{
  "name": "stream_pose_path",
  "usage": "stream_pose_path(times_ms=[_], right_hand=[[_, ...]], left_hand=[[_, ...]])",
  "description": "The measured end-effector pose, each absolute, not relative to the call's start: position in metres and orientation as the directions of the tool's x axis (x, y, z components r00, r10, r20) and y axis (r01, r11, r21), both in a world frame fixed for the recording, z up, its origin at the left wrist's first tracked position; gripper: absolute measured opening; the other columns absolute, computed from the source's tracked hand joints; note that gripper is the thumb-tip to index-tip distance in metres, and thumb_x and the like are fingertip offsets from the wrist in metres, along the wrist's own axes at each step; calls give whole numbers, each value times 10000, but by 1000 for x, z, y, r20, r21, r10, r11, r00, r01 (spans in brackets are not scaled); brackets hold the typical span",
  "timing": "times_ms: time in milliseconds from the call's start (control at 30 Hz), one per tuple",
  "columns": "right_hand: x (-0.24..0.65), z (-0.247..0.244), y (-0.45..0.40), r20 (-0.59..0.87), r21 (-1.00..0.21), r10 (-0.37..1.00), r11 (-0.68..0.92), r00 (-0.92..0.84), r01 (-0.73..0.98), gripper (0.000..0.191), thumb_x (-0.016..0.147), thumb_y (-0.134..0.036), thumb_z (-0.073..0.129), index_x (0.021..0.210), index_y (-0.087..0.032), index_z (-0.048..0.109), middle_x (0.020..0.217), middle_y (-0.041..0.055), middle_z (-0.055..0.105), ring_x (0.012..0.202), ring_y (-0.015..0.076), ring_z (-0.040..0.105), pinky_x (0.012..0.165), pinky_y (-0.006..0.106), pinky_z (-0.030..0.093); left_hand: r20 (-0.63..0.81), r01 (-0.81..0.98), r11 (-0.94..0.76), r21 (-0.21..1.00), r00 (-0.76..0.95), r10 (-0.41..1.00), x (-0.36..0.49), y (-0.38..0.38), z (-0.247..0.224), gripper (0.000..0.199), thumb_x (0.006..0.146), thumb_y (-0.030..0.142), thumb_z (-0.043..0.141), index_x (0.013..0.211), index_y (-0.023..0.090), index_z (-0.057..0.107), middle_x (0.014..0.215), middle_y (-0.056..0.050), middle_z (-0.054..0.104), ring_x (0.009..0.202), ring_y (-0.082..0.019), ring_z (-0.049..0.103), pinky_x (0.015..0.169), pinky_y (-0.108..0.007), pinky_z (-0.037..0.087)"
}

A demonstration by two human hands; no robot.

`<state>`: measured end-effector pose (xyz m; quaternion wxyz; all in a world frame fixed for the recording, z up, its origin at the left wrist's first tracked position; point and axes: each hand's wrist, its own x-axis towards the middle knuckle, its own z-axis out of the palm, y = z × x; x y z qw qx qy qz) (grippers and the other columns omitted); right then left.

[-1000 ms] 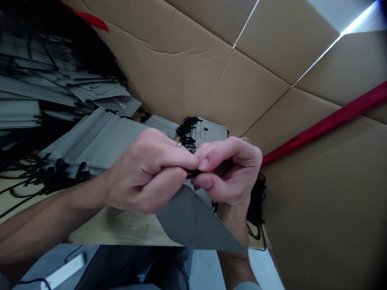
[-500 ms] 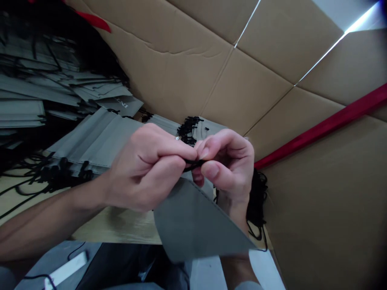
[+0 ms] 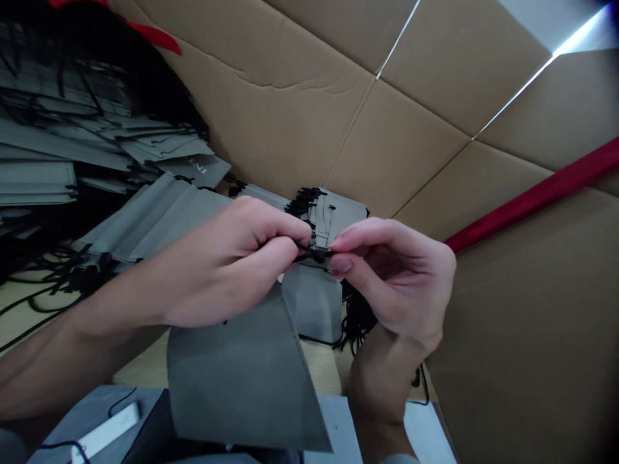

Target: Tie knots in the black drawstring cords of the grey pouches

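Left hand (image 3: 217, 264) closed in a pinch on a black drawstring (image 3: 316, 254); right hand (image 3: 396, 277) pinching the same cord from the other side between thumb and forefinger. Grey drawstring bag (image 3: 242, 380) hanging below the hands, limp, likely light and soft, best taken by the cord or top hem. Bag mouth hidden behind the hands; material uncertain. Stacked grey bags (image 3: 155, 219) beyond, on a pale wooden counter (image 3: 319, 367).

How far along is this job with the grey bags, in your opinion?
Done, it seems: the flat stacked grey drawstring bags. In hand: one grey bag, its black cord pinched between the left hand and right hand. Left: perhaps the bags beside the hands; their state is unclear.
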<state>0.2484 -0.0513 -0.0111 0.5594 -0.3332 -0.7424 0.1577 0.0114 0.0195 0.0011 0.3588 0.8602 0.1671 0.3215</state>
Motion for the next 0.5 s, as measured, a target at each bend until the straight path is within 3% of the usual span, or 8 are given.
stream_pose_path(times_ms=[133,233,500], right_hand=[[244,-10,-52,711,-637,694,704,-113,314,162,1028,-143,921,1114,-280,934,987,16,896,859,169,848,737,272,735],[243,-9,-54,694,-669,715,685,-86,287,213,1005,-142,950,1161,-285,927,1038,16,912,875,183,870,762,289,767],[247,-9,-57,667,-688,730,681,-148,253,444,880,-102,1065,1257,-273,904,1088,3,891,935,163,870,844,241,771]], left_hand=[[450,-34,-658,752,755,476,11,23,2,284,1116,244,505,870,215,643,721,25,551,622,-125,509,527,-238,409],[482,-79,-686,723,769,420,11,25,3,305,1180,326,579,912,213,670,736,42,551,624,-113,475,529,-234,390],[471,-94,-702,706,803,366,10,29,10,365,1171,222,558,809,204,605,708,51,478,610,-97,414,532,-231,358]])
